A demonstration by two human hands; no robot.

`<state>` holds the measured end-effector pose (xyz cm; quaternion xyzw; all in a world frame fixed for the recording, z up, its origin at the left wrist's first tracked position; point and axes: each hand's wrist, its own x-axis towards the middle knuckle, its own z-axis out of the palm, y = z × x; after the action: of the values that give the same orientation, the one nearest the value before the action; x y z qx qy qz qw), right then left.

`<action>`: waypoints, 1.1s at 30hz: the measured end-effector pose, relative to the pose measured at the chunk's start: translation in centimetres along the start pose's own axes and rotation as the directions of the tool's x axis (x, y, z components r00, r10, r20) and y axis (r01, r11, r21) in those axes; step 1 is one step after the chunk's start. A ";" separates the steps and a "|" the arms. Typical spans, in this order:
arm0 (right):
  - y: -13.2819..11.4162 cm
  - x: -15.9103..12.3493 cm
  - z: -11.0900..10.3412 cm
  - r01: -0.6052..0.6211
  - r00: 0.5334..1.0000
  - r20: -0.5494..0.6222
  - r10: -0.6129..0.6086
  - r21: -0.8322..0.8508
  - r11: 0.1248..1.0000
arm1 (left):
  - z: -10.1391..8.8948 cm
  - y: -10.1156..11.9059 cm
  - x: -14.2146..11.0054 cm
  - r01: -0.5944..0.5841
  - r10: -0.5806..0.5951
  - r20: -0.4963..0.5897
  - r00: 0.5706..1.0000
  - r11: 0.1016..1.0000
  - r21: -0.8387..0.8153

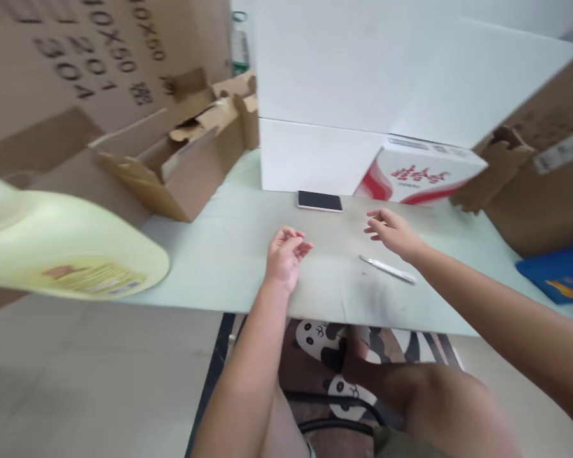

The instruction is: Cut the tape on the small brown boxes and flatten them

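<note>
My left hand (pixel 285 257) is raised over the pale table cover, palm turned inward and fingers loosely curled but apart. No object shows in it. To its right, my right hand (pixel 394 234) hovers with fingers spread and nothing between them. Just below that hand lies a slim white tool, like a pen or craft knife (pixel 388 269), slanting across the cover. A phone (pixel 319 201) with a dark screen and light edge rests flat beyond both hands, against the foot of the white box (pixel 315 156).
At the left stands a large yellow bottle (pixel 76 245), close to the camera. Behind it is an open cardboard carton (pixel 195 175). A red-and-white box (pixel 420 172) leans at the back; a blue packet (pixel 558 273) lies far right. The table's front edge (pixel 339 321) runs above my legs.
</note>
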<state>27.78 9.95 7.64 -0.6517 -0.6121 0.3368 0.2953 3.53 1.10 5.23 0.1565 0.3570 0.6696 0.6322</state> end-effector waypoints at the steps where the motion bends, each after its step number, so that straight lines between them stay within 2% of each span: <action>1: -1.8 0.1 2.0 0.095 0.994 0.064 -0.092 -0.042 0.995 | -0.3 0.3 -0.1 -0.008 0.008 -0.002 1.000 1.000 -0.020; 3: -5.6 0.1 6.2 0.332 0.932 0.196 -0.304 -0.130 0.934 | -0.9 1.0 -0.2 -0.023 0.023 -0.001 1.000 0.998 -0.050; 5: -9.6 0.1 10.5 0.543 0.824 0.299 -0.482 -0.171 0.822 | -1.6 1.7 -0.3 -0.041 0.040 -0.012 0.999 0.997 -0.070; 8: -15.5 0.3 16.7 0.711 0.681 0.390 -0.620 -0.153 0.686 | -2.5 2.6 -0.1 -0.048 0.044 -0.063 0.997 0.996 -0.076; 10: -19.3 0.7 20.5 0.767 0.618 0.425 -0.662 -0.142 0.625 | -3.0 3.2 0.3 -0.054 0.045 -0.106 0.993 0.995 -0.086; 11: -21.0 1.0 22.3 0.785 0.592 0.451 -0.668 -0.137 0.604 | -3.3 3.4 0.5 -0.065 0.054 -0.124 0.991 0.994 -0.087; 14: -24.9 2.1 26.6 0.814 0.558 0.485 -0.674 -0.161 0.558 | -4.3 3.8 1.2 -0.112 0.104 -0.151 0.983 0.993 -0.044; 17: -25.7 3.0 28.5 0.840 0.532 0.430 -0.729 -0.159 0.519 | -5.4 4.3 1.5 -0.151 0.153 -0.202 0.967 0.988 0.025; 19: -24.6 3.0 27.9 0.837 0.543 0.376 -0.751 -0.169 0.520 | -6.3 4.9 1.5 -0.238 0.258 -0.304 0.917 0.966 0.103; 20: -23.7 2.9 26.9 0.827 0.560 0.351 -0.751 -0.176 0.534 | -6.7 5.3 1.3 -0.307 0.349 -0.368 0.862 0.936 0.169; 21: -22.6 2.5 25.7 0.812 0.581 0.329 -0.745 -0.175 0.556 | -7.2 5.7 1.1 -0.386 0.457 -0.428 0.779 0.889 0.248; 23: -20.1 1.5 22.3 0.774 0.630 0.284 -0.723 -0.150 0.616 | -7.9 6.5 0.4 -0.512 0.654 -0.503 0.565 0.756 0.408; 24: -18.7 0.8 20.3 0.751 0.657 0.259 -0.708 -0.135 0.647 | -8.2 6.8 0.1 -0.555 0.713 -0.522 0.468 0.697 0.454; 25: -17.4 0.0 18.2 0.725 0.686 0.232 -0.689 -0.139 0.675 | -8.4 7.0 -0.2 -0.584 0.746 -0.526 0.407 0.656 0.478; 26: -15.9 -0.8 16.0 0.697 0.716 0.209 -0.666 -0.152 0.701 | -8.5 7.2 -0.4 -0.605 0.765 -0.528 0.370 0.630 0.488; 27: -14.5 -1.8 13.8 0.671 0.741 0.182 -0.646 -0.166 0.722 | -8.6 7.2 -0.5 -0.618 0.773 -0.521 0.362 0.618 0.487; 28: -13.0 -2.7 11.6 0.664 0.748 0.155 -0.645 -0.175 0.727 | -8.6 7.1 -0.5 -0.622 0.776 -0.505 0.379 0.617 0.482; 29: -11.5 -3.8 9.4 0.677 0.736 0.140 -0.662 -0.177 0.715 | -8.6 6.9 -0.3 -0.621 0.774 -0.477 0.416 0.625 0.473; 30: -10.0 -4.8 7.5 0.692 0.721 0.114 -0.683 -0.167 0.703 | -8.4 6.7 -0.1 -0.619 0.768 -0.435 0.471 0.639 0.457; 32: -7.0 -6.9 4.2 0.707 0.706 0.068 -0.705 -0.131 0.695 | -7.9 6.0 0.5 -0.612 0.728 -0.298 0.617 0.682 0.400; 33: -5.6 -8.0 3.0 0.668 0.743 0.037 -0.668 -0.102 0.737 | -7.4 5.5 0.8 -0.602 0.694 -0.205 0.690 0.708 0.369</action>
<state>21.79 2.36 10.91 -0.4043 -0.8220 0.1739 0.3613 -5.49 0.08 3.62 0.2450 0.4663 0.8110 0.2547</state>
